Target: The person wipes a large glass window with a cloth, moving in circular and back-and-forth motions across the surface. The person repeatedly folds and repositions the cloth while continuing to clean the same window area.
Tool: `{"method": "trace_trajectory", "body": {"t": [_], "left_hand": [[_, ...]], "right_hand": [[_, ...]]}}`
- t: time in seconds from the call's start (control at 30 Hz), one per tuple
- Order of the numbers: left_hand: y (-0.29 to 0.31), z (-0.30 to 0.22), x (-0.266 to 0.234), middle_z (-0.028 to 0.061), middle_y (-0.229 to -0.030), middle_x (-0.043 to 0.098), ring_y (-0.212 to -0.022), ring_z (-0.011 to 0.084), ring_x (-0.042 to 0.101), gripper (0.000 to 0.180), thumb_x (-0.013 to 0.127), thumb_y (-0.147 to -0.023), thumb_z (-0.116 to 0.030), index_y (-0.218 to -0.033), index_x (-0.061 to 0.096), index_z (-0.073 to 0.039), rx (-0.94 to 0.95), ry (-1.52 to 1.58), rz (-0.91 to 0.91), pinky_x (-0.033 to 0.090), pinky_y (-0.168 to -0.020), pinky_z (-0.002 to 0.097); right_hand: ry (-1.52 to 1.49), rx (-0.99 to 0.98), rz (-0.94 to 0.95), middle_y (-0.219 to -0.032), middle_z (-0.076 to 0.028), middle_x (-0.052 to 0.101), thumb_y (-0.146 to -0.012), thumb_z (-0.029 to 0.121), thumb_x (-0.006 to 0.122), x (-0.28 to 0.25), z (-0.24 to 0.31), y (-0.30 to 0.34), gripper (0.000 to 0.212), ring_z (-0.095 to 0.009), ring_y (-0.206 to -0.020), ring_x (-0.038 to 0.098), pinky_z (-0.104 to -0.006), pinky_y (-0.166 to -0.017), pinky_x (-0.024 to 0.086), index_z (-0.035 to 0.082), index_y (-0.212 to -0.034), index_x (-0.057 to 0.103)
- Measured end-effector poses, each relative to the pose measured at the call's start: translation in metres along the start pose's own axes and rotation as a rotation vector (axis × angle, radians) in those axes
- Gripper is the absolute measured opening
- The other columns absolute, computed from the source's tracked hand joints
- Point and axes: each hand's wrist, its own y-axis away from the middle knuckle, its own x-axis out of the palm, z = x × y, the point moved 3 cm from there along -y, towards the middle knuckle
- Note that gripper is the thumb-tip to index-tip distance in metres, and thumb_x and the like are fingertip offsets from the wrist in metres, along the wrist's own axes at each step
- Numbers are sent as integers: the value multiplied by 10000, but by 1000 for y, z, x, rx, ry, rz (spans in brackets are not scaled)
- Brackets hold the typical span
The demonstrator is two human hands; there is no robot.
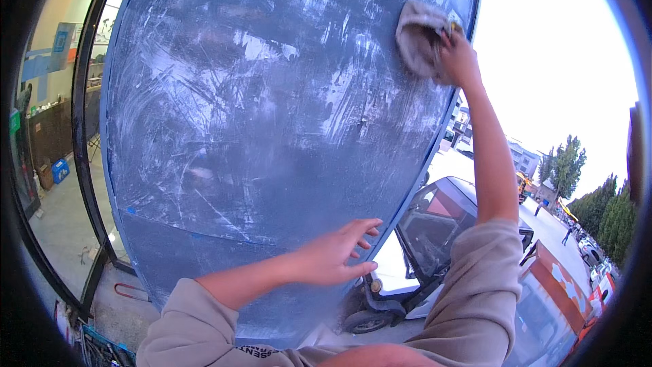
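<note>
A tall blue-grey wall panel [272,149] stands before me, its surface covered with whitish smears and scratches. High up near its right edge, my right hand [460,58] is closed on a grey-brown cloth [420,34] that lies against the panel. The cloth and fingers are slightly blurred, and a small yellow bit shows by the fingertips. Lower down, my left hand [336,251] has its fingers stretched apart with nothing in them. It is in front of the panel's lower right part; whether it touches the surface I cannot tell.
Left of the panel is a dark-framed glass door [85,129], with a blue box [60,170] on the floor inside. To the right, a white vehicle [431,231] stands close behind the panel's edge. Beyond are an orange-and-white vehicle [557,278], distant people and trees [567,166].
</note>
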Motion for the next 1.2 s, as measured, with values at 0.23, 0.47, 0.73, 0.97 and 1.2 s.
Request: {"method": "trace_trajectory", "body": {"t": [0.23,0.47,0.73,0.97,1.2], "left_hand": [[-12,5,10,195,-1374,477,-1167,285,580,775,696,-904,-265,-1487,252,-14,6,26,-45,529,-945,383],[-10,20,14,198,-1379,467,-1174,292,578,784,699,-901,-283,-1491,254,-22,-53,-27,35,531,-931,374],[-33,25,22,208,-1399,445,-1195,305,563,798,677,-914,-329,-1504,235,-25,-23,40,33,527,-937,383],[-33,36,35,228,-1389,420,-1194,316,547,814,637,-923,-392,-1504,203,-23,-59,-47,154,500,-956,398],[-51,37,36,232,-1395,412,-1190,328,547,830,652,-915,-378,-1508,190,-27,7,-5,120,500,-951,405]], "right_hand": [[-89,137,41,-1103,-266,642,-873,186,575,-3,8,17,349,-470,-1039,603,-489,-883,495,54,-1193,615],[-6,-67,161,-1245,-233,622,-875,170,611,-17,-4,83,442,-402,-1161,594,-419,-996,477,53,-1301,592],[44,139,63,-1142,-239,668,-841,191,625,-12,-68,10,477,-403,-1068,643,-423,-939,502,70,-1301,602],[-25,177,116,-1182,-231,657,-845,220,639,-3,-46,48,487,-398,-1114,626,-431,-964,490,82,-1310,596],[16,196,54,-1131,-249,669,-828,219,644,-14,-93,-23,500,-411,-1050,648,-442,-920,504,76,-1304,599]]}}
